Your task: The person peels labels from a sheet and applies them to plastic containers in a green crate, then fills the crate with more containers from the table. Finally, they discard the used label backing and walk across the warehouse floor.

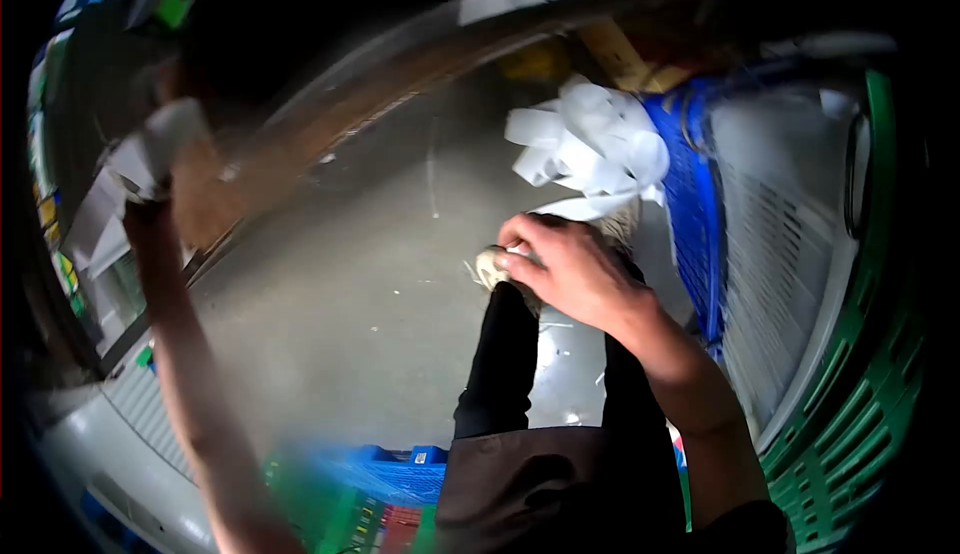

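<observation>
My right hand (565, 269) is low in front of me, its fingers closed on a small pale lump (490, 264) just above my black trouser leg (500, 364). White crumpled plastic or paper (590, 149) sticks out right behind that hand. My left hand (150, 159) is stretched far out to the left and grips a whitish object, blurred by motion, close to a brown surface (205, 199).
A blue crate (695, 204) and a green crate (850, 414) stand to my right. A blue and green crate (370, 484) lies at my feet. The grey concrete floor (370, 284) spreads ahead. A long brown beam (400, 84) crosses the top.
</observation>
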Motion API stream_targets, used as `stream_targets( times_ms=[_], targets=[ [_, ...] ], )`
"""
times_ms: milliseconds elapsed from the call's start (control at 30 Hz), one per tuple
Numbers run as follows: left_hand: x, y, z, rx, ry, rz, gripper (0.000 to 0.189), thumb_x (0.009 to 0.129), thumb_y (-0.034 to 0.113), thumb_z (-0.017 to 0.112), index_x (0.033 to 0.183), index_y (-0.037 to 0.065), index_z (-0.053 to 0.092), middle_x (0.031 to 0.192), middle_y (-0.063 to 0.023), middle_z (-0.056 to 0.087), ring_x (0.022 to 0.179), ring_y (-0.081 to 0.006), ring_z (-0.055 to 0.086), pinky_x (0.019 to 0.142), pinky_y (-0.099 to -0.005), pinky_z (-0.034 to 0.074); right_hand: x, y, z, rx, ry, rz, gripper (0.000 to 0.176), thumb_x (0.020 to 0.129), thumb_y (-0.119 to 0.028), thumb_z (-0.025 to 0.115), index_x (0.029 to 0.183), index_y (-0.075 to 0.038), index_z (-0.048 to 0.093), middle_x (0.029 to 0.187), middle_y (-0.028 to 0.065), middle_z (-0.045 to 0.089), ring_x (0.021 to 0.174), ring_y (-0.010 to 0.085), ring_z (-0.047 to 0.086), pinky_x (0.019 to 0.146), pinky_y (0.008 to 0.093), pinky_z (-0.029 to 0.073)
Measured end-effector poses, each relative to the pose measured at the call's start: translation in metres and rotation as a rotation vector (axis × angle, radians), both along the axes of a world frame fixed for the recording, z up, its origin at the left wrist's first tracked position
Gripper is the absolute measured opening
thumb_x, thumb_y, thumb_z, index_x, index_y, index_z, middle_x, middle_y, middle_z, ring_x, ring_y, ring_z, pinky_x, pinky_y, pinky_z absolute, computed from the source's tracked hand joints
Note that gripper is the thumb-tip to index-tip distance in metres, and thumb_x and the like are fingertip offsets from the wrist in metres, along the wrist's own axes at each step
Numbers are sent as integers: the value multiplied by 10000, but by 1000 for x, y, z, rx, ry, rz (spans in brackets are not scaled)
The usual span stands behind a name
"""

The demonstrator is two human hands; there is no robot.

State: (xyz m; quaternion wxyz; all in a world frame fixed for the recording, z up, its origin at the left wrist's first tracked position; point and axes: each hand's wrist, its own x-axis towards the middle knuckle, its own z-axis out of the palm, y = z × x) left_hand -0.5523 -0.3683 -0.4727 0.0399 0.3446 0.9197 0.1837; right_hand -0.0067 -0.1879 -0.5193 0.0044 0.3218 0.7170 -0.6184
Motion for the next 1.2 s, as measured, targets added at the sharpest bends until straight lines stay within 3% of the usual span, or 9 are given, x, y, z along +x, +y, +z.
stream_targets(
  times_ms=[67,167,300,400,433,533,800,1000,1200],
  targets=[
    [-172,-34,-59,-160,-86,-106,430,797,244,725,1134,8,601,1053,-84,647,938,-212,585,855,-341,453,18,-15,-25,-39,-90,40,200,857,-205,614,927,-28,552,853,157,647,808,329,636,701,404,489],
    [-49,72,-30,693,-798,687,600,870,375,555,1306,7,370,1297,-101,426,1172,-246,398,998,-381,311,46,-30,-66,-9,-169,3,202,863,-222,599,934,-33,588,819,156,652,789,328,640,712,404,493],
    [-2,83,-12,1016,-927,799,731,953,463,385,1480,16,146,1552,-112,164,1424,-263,165,1148,-415,162,99,-33,-143,113,-206,-409,222,882,-179,630,1050,-40,594,878,103,664,780,169,633,698,299,498],
    [124,31,-1,541,-195,231,437,962,236,445,1302,-38,423,1389,-184,410,1255,-301,418,1040,-393,356,145,-10,-209,216,-357,-854,222,877,-160,628,1069,-50,614,894,92,654,838,141,612,759,262,474],
    [174,13,2,394,102,104,352,954,165,487,1223,-59,526,1317,-210,508,1172,-320,539,984,-375,451,168,2,-238,24,-465,-1020,445,861,-332,640,1145,6,585,1103,164,640,998,290,620,868,352,472],
    [341,14,-58,691,-519,75,484,860,174,554,1287,-36,467,1315,-181,493,1201,-285,488,1005,-432,400,192,23,-273,122,-809,-951,559,867,-499,544,1186,-41,579,1162,139,620,1068,307,574,911,368,441],
    [464,167,-360,69,-1441,435,1072,714,677,639,1504,223,74,1526,-95,213,1370,-366,231,1000,-678,208,199,42,-465,-272,-597,-1361,810,766,-710,522,1351,-153,453,1308,113,532,1109,350,558,866,471,478],
    [527,197,-382,-221,-1719,505,898,737,538,731,1391,99,300,1175,-117,555,1024,-279,557,780,-501,499,76,49,-335,-283,-609,-465,618,930,-487,382,1346,-31,427,1341,215,466,1229,320,472,1000,412,399],
    [530,126,-302,263,-1774,762,496,723,29,724,1168,-6,506,994,-116,612,859,-242,608,751,-379,508,83,-41,-240,-292,-366,-466,513,922,-404,434,1271,-28,471,1240,212,545,1153,334,531,957,380,424]
  ],
)
